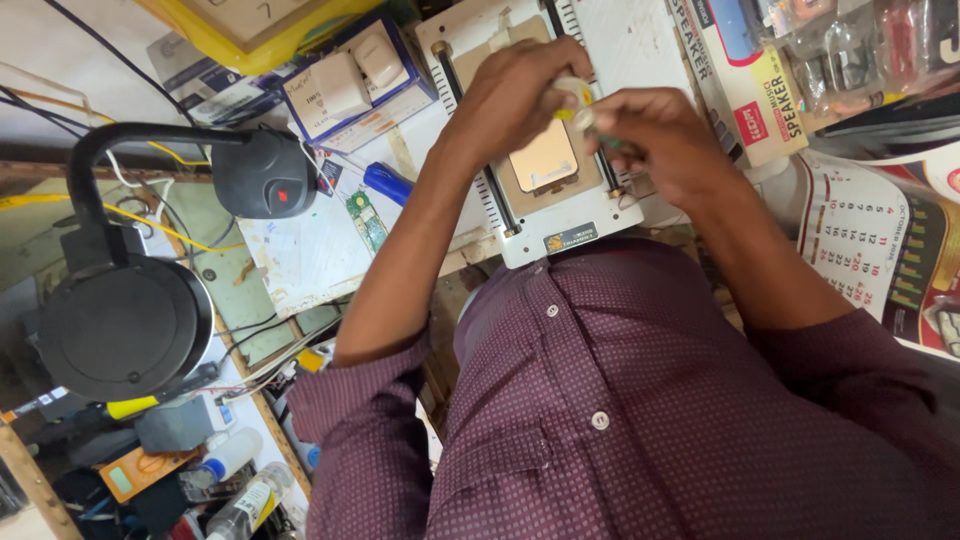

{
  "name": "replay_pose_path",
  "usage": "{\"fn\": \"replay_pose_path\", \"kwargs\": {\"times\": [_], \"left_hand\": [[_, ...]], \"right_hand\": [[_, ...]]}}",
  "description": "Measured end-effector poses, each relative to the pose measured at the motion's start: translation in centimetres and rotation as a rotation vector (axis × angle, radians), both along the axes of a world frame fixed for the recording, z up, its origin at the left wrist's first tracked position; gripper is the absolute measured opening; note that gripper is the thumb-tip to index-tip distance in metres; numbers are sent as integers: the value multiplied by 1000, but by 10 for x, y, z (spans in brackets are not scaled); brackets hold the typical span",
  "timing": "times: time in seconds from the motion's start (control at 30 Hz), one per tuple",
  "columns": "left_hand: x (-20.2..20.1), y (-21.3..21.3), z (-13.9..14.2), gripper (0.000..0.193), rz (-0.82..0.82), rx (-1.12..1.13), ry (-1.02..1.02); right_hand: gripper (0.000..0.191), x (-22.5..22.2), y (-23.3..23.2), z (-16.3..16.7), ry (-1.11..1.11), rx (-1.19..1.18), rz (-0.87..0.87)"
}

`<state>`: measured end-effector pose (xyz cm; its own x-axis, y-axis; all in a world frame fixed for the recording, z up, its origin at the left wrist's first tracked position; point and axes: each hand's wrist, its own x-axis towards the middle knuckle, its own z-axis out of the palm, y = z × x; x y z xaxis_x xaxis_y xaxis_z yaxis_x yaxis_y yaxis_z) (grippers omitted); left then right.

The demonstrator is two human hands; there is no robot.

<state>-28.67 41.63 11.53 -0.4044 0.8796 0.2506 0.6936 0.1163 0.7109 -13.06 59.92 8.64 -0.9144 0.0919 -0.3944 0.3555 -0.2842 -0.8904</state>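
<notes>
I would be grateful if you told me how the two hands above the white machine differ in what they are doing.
The left hand closes round a small yellow-and-white thing, while the right hand pinches a thin green-handled tool. The left hand sits higher in the picture, the right hand lower and further right. Both meet above the copper-coloured plate of the white machine.

Two bare hands, one white flat heating platform (560, 215) with one tan rectangular plate (545, 160), one black gooseneck desk lamp (125, 320), two clear plastic bottles (245, 505), one small green circuit board (367, 220).
</notes>
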Motion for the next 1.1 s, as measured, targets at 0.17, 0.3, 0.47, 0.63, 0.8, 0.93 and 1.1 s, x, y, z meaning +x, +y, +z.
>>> {"fn": "replay_pose_path", "kwargs": {"times": [0.17,0.3,0.47,0.63,0.8,0.93,1.1], "left_hand": [[10,-26,-1,29,197,124,-358],[31,-45,-9,33,264,150,-765],[42,-57,-20,29,349,254,-1044],[42,-59,-22,13,343,655,-1493],[50,-48,-31,22,489,531,-1421],[49,-47,-34,34,563,458,-1147],[54,-55,-22,17,465,442,-1238]], "right_hand": [[23,4,23,-12,198,-412,-199],[24,4,35,-20,229,-623,-272],[24,3,41,-19,253,-618,-216],[22,-3,31,-12,153,-517,-198],[21,-8,22,-8,108,-441,-167],[22,-8,24,-6,151,-483,-207],[22,-6,29,-6,147,-482,-215]]}}
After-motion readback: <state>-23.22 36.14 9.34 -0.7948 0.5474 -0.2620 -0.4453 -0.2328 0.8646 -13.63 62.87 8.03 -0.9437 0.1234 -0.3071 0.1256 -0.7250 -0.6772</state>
